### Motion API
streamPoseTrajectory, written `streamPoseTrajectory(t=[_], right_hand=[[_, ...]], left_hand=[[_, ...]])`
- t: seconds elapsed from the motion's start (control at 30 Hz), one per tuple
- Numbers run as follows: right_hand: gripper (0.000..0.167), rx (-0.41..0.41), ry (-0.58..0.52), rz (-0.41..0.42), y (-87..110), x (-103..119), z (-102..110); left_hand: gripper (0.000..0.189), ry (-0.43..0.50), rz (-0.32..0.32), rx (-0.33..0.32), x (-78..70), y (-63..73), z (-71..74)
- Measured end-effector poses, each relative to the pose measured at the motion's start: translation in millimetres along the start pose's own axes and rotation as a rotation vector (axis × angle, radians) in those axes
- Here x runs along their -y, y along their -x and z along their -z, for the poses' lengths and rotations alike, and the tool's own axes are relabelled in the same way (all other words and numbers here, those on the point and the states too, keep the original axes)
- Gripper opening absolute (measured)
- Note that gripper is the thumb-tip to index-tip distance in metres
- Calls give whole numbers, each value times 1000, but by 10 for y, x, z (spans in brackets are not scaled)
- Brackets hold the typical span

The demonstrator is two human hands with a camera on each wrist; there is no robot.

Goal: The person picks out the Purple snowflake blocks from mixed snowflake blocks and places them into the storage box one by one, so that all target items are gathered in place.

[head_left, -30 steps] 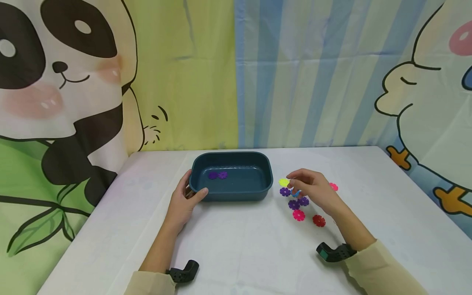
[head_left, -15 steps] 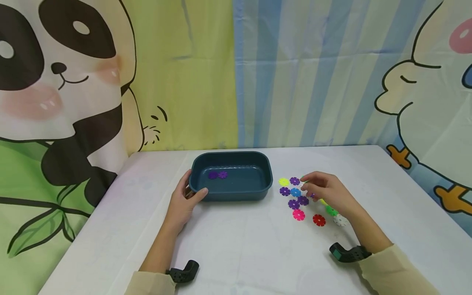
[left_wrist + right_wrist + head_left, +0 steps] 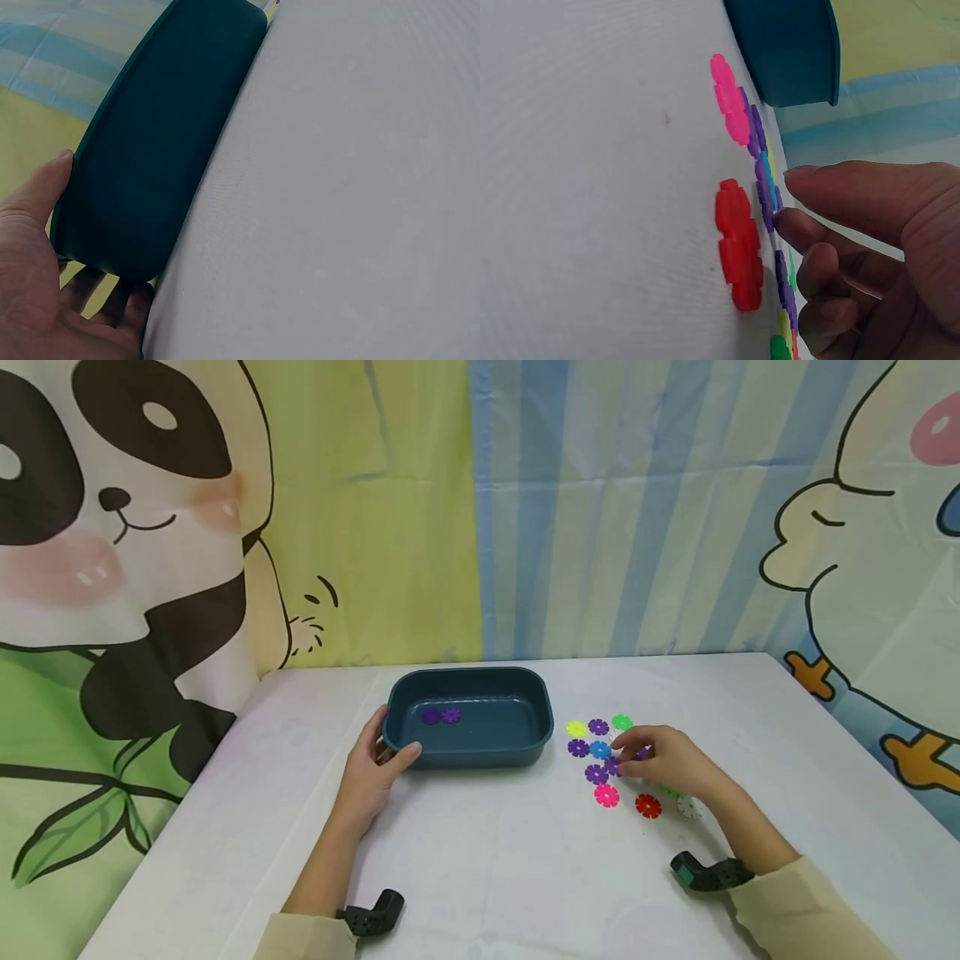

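Note:
My left hand [image 3: 369, 777] grips the left end of a dark teal plastic bin [image 3: 472, 760], thumb against its near side and fingers round the end; the left wrist view shows this hold on the bin [image 3: 142, 150]. Two purple snowflake discs [image 3: 452, 716] lie inside it at the left. My right hand [image 3: 671, 762] hovers low over a scatter of notched flower-shaped plastic discs. Purple discs [image 3: 597, 774] and a blue disc [image 3: 600, 749] lie by its fingertips. In the right wrist view thumb and forefinger [image 3: 799, 229] are apart with nothing visible between them.
Around the right hand lie more discs: yellow [image 3: 576, 729], green [image 3: 622, 722], pink [image 3: 607, 795], red [image 3: 648, 806] and a clear one [image 3: 688, 807]. The white table [image 3: 487, 860] meets a printed curtain [image 3: 562, 527] at the back.
The right hand has moved right and then down over the discs, uncovering a purple and a green disc at the back. The left hand and the bin have stayed put.

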State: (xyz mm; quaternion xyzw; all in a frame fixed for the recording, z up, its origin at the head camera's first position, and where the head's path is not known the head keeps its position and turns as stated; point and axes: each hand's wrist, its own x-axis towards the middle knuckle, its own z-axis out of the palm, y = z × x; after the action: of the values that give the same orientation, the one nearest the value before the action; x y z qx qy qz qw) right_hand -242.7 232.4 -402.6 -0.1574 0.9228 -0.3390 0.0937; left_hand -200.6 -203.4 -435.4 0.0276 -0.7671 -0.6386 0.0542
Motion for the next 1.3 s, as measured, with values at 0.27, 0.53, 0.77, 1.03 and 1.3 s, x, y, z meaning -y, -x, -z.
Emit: streamPoseTrajectory(t=[0.27, 0.53, 0.77, 1.03, 1.3], right_hand=[[36, -9, 113, -45, -6, 14, -73], [33, -3, 105, -56, -6, 47, -95], [30, -2, 102, -32, 15, 68, -91], [30, -12, 95, -15, 40, 67, -72], [26, -18, 52, -3, 45, 28, -88]], left_hand=[[88, 2, 0, 5, -2, 0, 8], [89, 3, -4, 1, -1, 0, 8], [89, 7, -8, -1, 3, -1, -2], [88, 5, -11, -6, 0, -6, -9], [87, 4, -8, -7, -3, -2, -9]])
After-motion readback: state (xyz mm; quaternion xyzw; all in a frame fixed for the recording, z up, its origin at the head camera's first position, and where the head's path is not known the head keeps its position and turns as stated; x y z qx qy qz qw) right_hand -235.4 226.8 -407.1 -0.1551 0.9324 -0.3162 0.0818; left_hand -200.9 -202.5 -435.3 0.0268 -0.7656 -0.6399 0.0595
